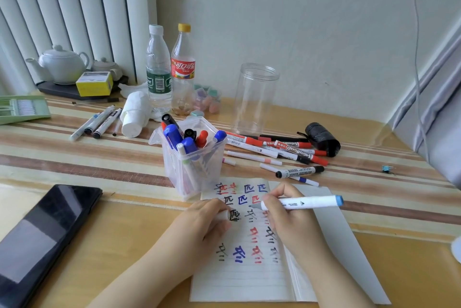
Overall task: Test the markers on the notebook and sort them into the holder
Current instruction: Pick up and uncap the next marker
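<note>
Right hand [287,215] grip closed round white marker [303,202], lying nearly level, tip left on notebook [239,280], blue end right, left hand [204,220] grip curled on a white cap [222,215]

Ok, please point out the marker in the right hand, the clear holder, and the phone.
marker [306,202], head view, on its white barrel.
clear holder [174,163], head view, on its front wall.
phone [42,232], head view, on its dark screen.

— Where does the notebook [249,275] lie?
— Open and flat on the table, lined page covered in black, blue and red marks.
— The holder [193,158]?
— Clear plastic, upright just behind it, holding capped markers [189,144] (mostly blue); others [282,150] lie loose to its right.
</note>
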`<state>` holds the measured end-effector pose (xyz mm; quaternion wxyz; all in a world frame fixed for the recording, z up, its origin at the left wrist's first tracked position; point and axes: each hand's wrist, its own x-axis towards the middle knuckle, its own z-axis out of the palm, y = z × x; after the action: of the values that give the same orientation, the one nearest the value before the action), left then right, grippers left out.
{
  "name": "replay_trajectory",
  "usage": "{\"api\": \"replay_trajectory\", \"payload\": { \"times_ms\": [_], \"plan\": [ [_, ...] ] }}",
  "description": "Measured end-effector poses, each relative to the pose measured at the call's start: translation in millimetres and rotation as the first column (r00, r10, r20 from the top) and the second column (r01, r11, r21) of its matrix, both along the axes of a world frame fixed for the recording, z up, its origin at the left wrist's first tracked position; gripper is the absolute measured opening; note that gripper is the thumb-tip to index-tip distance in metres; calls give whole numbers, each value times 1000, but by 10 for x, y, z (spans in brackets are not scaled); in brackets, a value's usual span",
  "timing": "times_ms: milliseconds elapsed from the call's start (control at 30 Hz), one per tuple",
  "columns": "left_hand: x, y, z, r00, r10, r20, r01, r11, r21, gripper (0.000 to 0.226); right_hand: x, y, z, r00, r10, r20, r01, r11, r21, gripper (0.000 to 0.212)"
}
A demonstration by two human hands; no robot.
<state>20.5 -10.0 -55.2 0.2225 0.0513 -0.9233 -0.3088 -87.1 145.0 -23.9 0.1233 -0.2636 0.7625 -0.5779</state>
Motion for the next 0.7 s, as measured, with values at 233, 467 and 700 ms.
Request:
{"api": "replay_trajectory", "payload": {
  "times_ms": [233, 467, 700],
  "plan": [
    [71, 26, 144, 998, -27, -56, 34, 993, 117, 41, 176, -8, 114, 988, 153, 19, -149, 978, -148, 19],
    [84, 94, 149, 997, -40, -62, 48, 991, 128, 39, 159, 37, 93, 985, 174, 9, -170, 971, -171, 20],
    [64, 107, 124, 987, -128, -95, 137, 986, 99, 25, 177, -33, 11, 972, 232, 44, -224, 964, -141, 24]
  ]
}}
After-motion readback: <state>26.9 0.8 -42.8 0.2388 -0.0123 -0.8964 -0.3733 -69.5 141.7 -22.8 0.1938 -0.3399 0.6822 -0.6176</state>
